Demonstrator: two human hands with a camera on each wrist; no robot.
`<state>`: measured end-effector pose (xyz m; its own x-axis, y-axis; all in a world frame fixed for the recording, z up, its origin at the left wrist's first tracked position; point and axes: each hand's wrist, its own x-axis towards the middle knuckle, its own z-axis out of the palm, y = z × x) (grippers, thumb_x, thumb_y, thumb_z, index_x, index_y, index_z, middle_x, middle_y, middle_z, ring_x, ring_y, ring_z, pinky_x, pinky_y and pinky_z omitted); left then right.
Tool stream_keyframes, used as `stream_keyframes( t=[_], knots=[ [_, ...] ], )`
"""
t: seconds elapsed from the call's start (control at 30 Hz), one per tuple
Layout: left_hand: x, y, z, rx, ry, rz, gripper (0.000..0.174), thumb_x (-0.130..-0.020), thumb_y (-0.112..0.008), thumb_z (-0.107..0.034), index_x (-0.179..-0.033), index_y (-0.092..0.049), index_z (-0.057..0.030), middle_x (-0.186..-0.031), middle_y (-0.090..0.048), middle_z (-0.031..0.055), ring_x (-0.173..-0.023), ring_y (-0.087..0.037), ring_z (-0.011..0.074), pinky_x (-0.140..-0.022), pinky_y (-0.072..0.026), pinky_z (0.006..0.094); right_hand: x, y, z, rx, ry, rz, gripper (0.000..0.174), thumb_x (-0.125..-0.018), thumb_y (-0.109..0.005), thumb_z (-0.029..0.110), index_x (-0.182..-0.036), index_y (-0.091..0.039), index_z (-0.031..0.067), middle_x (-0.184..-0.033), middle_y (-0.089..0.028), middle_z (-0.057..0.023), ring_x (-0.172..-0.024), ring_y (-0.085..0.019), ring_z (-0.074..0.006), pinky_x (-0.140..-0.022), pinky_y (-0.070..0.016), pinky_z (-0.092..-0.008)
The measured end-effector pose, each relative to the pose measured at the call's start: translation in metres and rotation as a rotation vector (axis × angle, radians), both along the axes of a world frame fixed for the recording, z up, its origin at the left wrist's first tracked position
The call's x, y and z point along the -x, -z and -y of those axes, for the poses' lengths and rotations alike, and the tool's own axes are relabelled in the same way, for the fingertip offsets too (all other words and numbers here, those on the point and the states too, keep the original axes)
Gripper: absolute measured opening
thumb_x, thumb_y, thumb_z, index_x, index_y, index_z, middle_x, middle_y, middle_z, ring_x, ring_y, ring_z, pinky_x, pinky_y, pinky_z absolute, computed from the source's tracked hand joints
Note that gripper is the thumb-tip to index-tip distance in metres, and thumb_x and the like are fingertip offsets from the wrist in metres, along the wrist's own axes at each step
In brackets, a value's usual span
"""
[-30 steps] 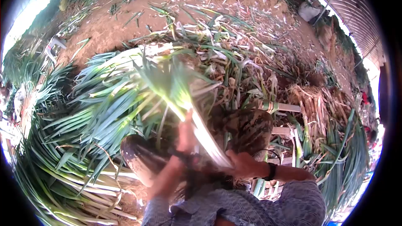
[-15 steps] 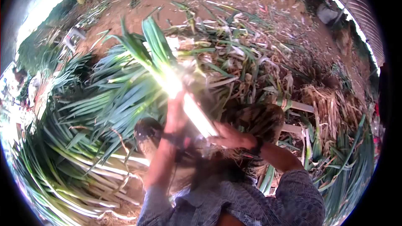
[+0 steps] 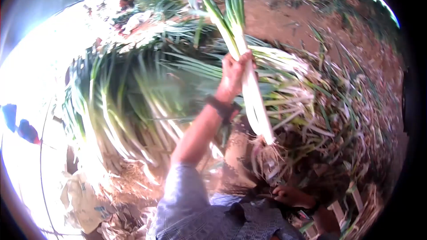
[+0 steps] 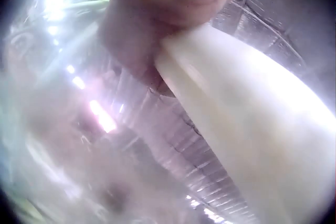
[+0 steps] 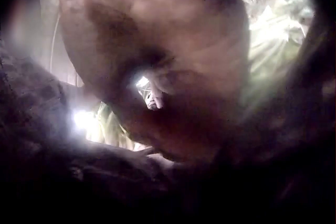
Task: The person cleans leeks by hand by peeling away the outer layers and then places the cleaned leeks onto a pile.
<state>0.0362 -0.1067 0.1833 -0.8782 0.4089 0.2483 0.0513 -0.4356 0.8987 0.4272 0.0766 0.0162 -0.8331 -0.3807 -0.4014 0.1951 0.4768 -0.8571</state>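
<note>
My left hand [image 3: 234,73] grips a small bundle of long green onions [image 3: 253,102] round the white stalks, green leaves up and hairy roots down. In the left wrist view the fingers of the left hand [image 4: 168,19] wrap the pale stalks [image 4: 247,113], which fill the right side. Low in the head view, near the lap, my right hand [image 3: 291,195] is apart from the bundle, its fingers bent. The right wrist view shows the right hand [image 5: 163,61] large and dark, and what lies within its fingers is unclear.
Rows of green onions [image 3: 111,115] lie at the left, roots toward the body. More onions and trimmed leaf scraps [image 3: 329,102] cover the ground on the right. A pale sack [image 3: 84,200] stands at the lower left, and bare soil [image 3: 284,22] shows beyond.
The head view has swung to the left. My left hand has raised the bundle up and away from the body, while my right hand has let go of its root end and dropped toward the lap.
</note>
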Motion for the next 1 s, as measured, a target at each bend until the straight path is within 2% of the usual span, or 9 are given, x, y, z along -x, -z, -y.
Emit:
stream_keyframes(
  t=[0.2, 0.43, 0.6, 0.67, 0.73, 0.77, 0.83, 0.87, 1.0],
  knots=[
    [0.071, -0.114, 0.241, 0.116, -0.270, -0.242, 0.042, -0.089, -0.071, -0.031, -0.116, -0.063, 0.0003, -0.080, -0.064, 0.0103, -0.063, -0.065, 0.0209, -0.054, -0.0563, 0.0335, 0.062, -0.004, -0.033, -0.157, 0.148, -0.068, 0.024, -0.084, -0.073, 0.016, -0.102, -0.066, 0.0035, -0.077, -0.067, -0.0097, -0.071, -0.065, -0.0231, -0.065, -0.0502, -0.0361],
    [0.029, -0.063, 0.555, 1.733, -1.181, -0.085, 0.094, -0.089, -0.069, -0.038, -0.154, -0.013, 0.0017, -0.133, -0.051, 0.0331, -0.117, -0.057, 0.0447, -0.101, -0.0476, 0.0487, 0.085, 0.040, -0.027, -0.226, -0.115, -0.140, 0.031, -0.082, -0.075, 0.024, -0.105, -0.067, 0.0045, -0.083, -0.068, -0.0117, -0.078, -0.067, -0.0270, -0.070, -0.0522, -0.0402],
    [-0.043, 0.044, 0.518, 2.089, -1.205, 0.163, 0.064, -0.102, -0.037, -0.036, -0.157, -0.017, -0.0086, -0.163, -0.014, 0.0179, -0.150, -0.012, 0.0408, -0.117, -0.0134, 0.0649, 0.084, 0.052, -0.024, -0.256, -0.194, -0.089, 0.029, -0.085, -0.072, 0.024, -0.106, -0.066, 0.0047, -0.084, -0.068, -0.0123, -0.076, -0.066, -0.0249, -0.070, -0.0520, -0.0376],
    [-0.009, 0.132, 0.631, 3.509, -0.351, 0.014, 0.062, -0.100, -0.040, -0.027, -0.154, -0.023, -0.0012, -0.163, -0.016, 0.0179, -0.150, -0.012, 0.0404, -0.119, -0.0126, 0.0598, 0.080, 0.049, -0.032, -0.203, -0.193, 0.009, 0.027, -0.086, -0.071, 0.022, -0.105, -0.065, 0.0044, -0.081, -0.067, -0.0122, -0.073, -0.065, -0.0226, -0.068, -0.0512, -0.0369],
    [-0.022, 0.124, 0.637, 1.993, -1.183, -0.249, 0.064, -0.096, -0.040, -0.019, -0.154, -0.020, -0.0015, -0.159, -0.024, 0.0187, -0.143, -0.029, 0.0365, -0.117, -0.0274, 0.0453, 0.084, 0.045, -0.037, -0.221, -0.232, -0.080, 0.022, -0.088, -0.069, 0.021, -0.099, -0.063, 0.0028, -0.077, -0.064, -0.0119, -0.070, -0.061, -0.0207, -0.066, -0.0493, -0.0362],
    [-0.024, 0.089, 0.589, 2.609, -0.897, -0.081, 0.059, -0.094, -0.041, -0.011, -0.150, -0.028, 0.0020, -0.160, -0.023, 0.0194, -0.149, -0.020, 0.0326, -0.121, -0.0212, 0.0433, 0.085, 0.053, -0.046, -0.184, -0.216, -0.074, 0.020, -0.089, -0.067, 0.020, -0.094, -0.060, 0.0020, -0.075, -0.062, -0.0111, -0.069, -0.061, -0.0205, -0.064, -0.0479, -0.0364],
    [0.009, 0.140, 0.693, 1.775, -1.158, -0.655, 0.064, -0.092, -0.046, -0.016, -0.151, -0.029, -0.0021, -0.159, -0.025, 0.0178, -0.149, -0.020, 0.0317, -0.120, -0.0231, 0.0385, 0.093, 0.024, -0.052, -0.202, -0.113, -0.125, 0.023, -0.090, -0.066, 0.023, -0.097, -0.060, 0.0020, -0.079, -0.064, -0.0114, -0.073, -0.062, -0.0208, -0.066, -0.0483, -0.0376],
    [0.013, 0.148, 0.710, 2.249, -1.253, -0.623, 0.068, -0.095, -0.052, -0.032, -0.153, -0.027, -0.0063, -0.161, -0.023, 0.0151, -0.149, -0.020, 0.0319, -0.119, -0.0254, 0.0454, 0.099, 0.010, -0.062, -0.260, -0.082, -0.121, 0.025, -0.089, -0.067, 0.023, -0.102, -0.061, 0.0023, -0.085, -0.066, -0.0128, -0.077, -0.064, -0.0224, -0.067, -0.0486, -0.0398],
    [-0.006, 0.048, 0.533, 2.316, -1.358, 0.409, 0.073, -0.095, -0.050, -0.054, -0.154, -0.030, -0.0147, -0.163, -0.023, 0.0099, -0.150, -0.017, 0.0352, -0.115, -0.0210, 0.0626, 0.111, -0.036, -0.116, -0.386, 0.125, -0.149, 0.024, -0.089, -0.068, 0.023, -0.105, -0.064, 0.0049, -0.086, -0.066, -0.0078, -0.078, -0.063, -0.0201, -0.068, -0.0518, -0.0371]
  ],
)
